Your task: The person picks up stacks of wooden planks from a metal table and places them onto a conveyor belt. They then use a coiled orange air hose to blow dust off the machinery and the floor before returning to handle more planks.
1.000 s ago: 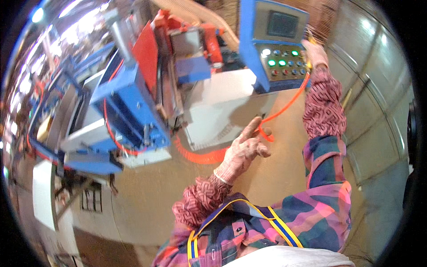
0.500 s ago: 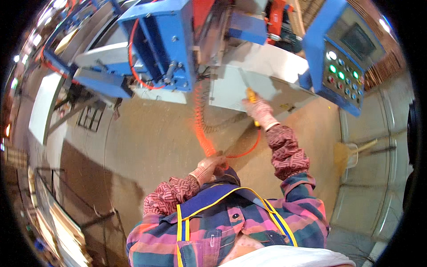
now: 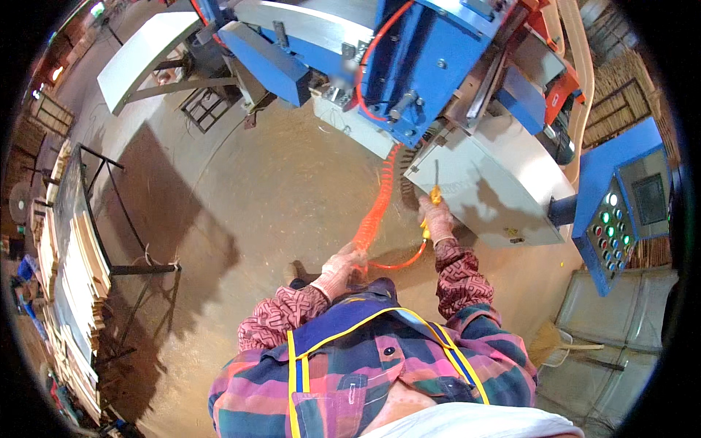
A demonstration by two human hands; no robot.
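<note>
My right hand (image 3: 439,222), gloved in pale fabric, is closed around a yellow air blow gun (image 3: 436,194), whose thin nozzle points away from me toward the machine. From the gun's lower end a thin orange tube loops back toward my left hand (image 3: 340,270). That hand, also gloved, is closed on the orange coiled air hose (image 3: 378,197) in front of my waist. The coils stretch up to the underside of the blue machine (image 3: 416,66). My left fingertips are partly hidden by the hose.
A white machine cabinet (image 3: 485,193) stands just beyond my right hand. At its right is a blue control panel (image 3: 610,219) with lit buttons. Wooden strips (image 3: 77,285) lie on a black-framed rack at the left. A broom (image 3: 548,343) rests at the lower right.
My view has swung left, so the machine and control panel sit further right and the wood rack shows more. My right hand and the blow gun are lower in view. Both grips stay closed.
</note>
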